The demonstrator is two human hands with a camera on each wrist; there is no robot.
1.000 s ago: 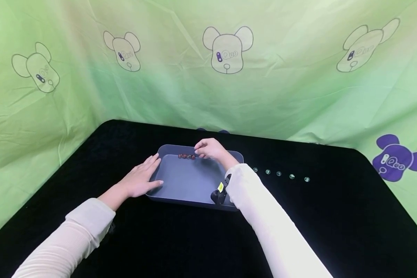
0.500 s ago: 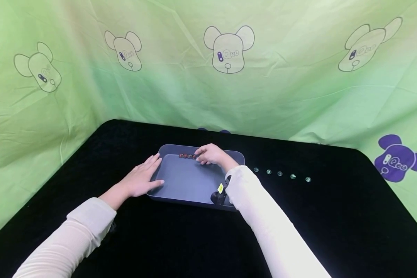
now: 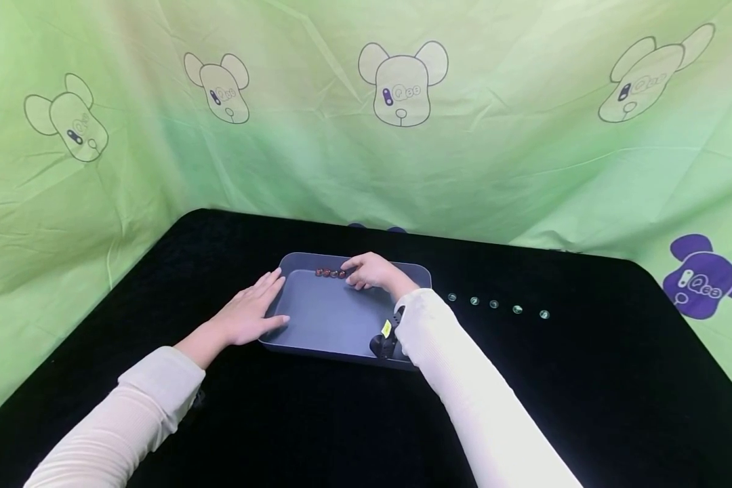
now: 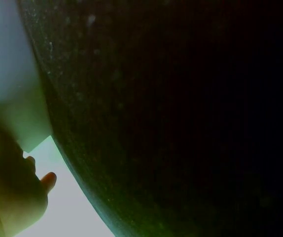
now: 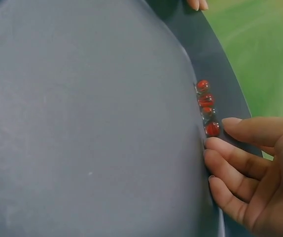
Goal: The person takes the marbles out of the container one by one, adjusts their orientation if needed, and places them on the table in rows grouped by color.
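Observation:
A grey rectangular tray (image 3: pixel 323 315) lies on the black tabletop. Several red-and-clear glass marbles (image 5: pixel 206 100) line up in a short row against its far wall. My right hand (image 3: pixel 375 271) reaches into the tray at the right end of that row. In the right wrist view the thumb (image 5: pixel 232 123) and index fingertip are right at the end marble (image 5: pixel 212 129), spread around it without a visible grip. My left hand (image 3: pixel 247 315) rests on the tray's left rim, fingers straight and thumb extended over the inside. The left wrist view is mostly dark, with part of that hand (image 4: pixel 18 197) at the left edge.
To the right of the tray, several clear, greenish marbles (image 3: pixel 493 304) stand in a spaced row on the black cloth (image 3: pixel 585 379). Green printed curtains (image 3: pixel 317 163) hang behind and beside the table. A black wrist camera (image 3: pixel 383 346) sits over the tray's near right corner.
My right hand has come slightly down and nearer, its fingertips now low at the right end of the red row. The left hand stays on the rim. The head view shifts slightly.

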